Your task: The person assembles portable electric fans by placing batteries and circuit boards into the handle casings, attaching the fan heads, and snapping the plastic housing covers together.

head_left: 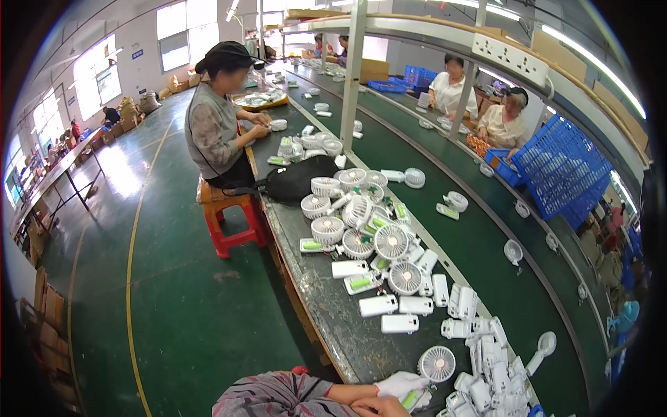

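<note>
At the bottom of the head view my left hand (401, 385), in a white glove, is closed around a white handheld fan (437, 364). The fan's round grille faces up, and a green cell shows in its opened handle. My right hand (381, 407), bare, is just below the gloved hand, close to the handle; the lower edge cuts it off and its fingers are mostly hidden. Beside the fan, on the right, lies a heap of white plastic handle covers (490, 361). Several white covers (399, 324) lie in loose rows farther up the bench.
A pile of fans (390, 241) covers the bench (326, 299) ahead, with a black bag (302, 178) behind it. A green conveyor belt (479, 240) carries scattered fans on the right. A co-worker (224, 118) sits at the far left; two others sit across, near a blue crate (563, 170).
</note>
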`<state>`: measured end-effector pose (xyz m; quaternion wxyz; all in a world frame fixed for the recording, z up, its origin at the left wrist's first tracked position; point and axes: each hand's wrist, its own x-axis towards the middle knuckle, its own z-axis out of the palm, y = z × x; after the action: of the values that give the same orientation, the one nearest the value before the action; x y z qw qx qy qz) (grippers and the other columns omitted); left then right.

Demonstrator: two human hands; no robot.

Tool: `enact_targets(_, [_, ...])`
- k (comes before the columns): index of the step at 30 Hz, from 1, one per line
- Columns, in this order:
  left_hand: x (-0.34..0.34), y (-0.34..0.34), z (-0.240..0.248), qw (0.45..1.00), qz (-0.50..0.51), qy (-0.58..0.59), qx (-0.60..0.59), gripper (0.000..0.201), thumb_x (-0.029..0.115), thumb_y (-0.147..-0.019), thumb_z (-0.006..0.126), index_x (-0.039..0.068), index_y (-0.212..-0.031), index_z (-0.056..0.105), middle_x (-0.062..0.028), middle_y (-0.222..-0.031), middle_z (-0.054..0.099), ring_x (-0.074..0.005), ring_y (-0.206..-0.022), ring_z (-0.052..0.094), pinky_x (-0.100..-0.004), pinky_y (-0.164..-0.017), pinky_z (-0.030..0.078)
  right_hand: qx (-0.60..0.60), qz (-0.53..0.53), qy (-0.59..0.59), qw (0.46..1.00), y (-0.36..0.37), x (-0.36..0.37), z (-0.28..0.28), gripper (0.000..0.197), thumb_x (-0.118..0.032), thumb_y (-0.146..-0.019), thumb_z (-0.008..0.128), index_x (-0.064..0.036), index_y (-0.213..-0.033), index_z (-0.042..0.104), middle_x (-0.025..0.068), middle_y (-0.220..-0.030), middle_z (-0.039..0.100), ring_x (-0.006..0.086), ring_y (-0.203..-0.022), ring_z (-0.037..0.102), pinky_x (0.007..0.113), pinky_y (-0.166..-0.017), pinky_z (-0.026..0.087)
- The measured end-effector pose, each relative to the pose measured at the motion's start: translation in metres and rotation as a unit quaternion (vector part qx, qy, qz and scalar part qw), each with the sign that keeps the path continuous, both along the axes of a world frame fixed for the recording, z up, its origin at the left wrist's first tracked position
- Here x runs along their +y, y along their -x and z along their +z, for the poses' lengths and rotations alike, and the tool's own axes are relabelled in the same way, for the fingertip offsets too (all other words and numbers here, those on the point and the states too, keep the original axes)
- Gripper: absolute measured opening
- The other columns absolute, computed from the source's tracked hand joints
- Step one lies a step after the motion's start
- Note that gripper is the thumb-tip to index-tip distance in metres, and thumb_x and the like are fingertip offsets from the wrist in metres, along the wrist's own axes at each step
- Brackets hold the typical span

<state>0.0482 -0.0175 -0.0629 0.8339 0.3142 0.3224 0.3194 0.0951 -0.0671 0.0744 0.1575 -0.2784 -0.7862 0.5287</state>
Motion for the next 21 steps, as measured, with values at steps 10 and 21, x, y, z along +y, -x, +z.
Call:
enact_targets(10, [0.000, 0.014, 0.032, 0.995, -0.010, 0.082, -0.059, 0.035, 0.033, -0.092, 0.055, 0.000, -0.101, 0.057, -0.0097, -0.094, 0.064, -0.0180, -0.082, 0.064, -0.0292, -0.072, 0.052, -0.019, -0.029, -0.005, 0.999, 0.001, -0.004, 0.040, 0.017, -0.014, -0.081, 0.057, 0.0018, -0.081, 0.062, 0.0181, -0.075, 0.062, 0.0310, -0.071, 0.061, 0.037, -0.064, 0.046])
enact_targets(21, [-0.008, 0.009, 0.033, 0.984, -0.010, 0.143, -0.108, 0.031, 0.027, -0.093, 0.053, -0.002, -0.105, 0.052, -0.0169, -0.104, 0.063, -0.0248, -0.089, 0.065, -0.0330, -0.075, 0.054, 0.074, -0.032, -0.095, 0.992, -0.010, -0.019, -0.008, 0.015, -0.014, -0.076, 0.061, 0.0002, -0.076, 0.062, 0.0174, -0.073, 0.062, 0.0347, -0.067, 0.059, 0.041, -0.062, 0.046])
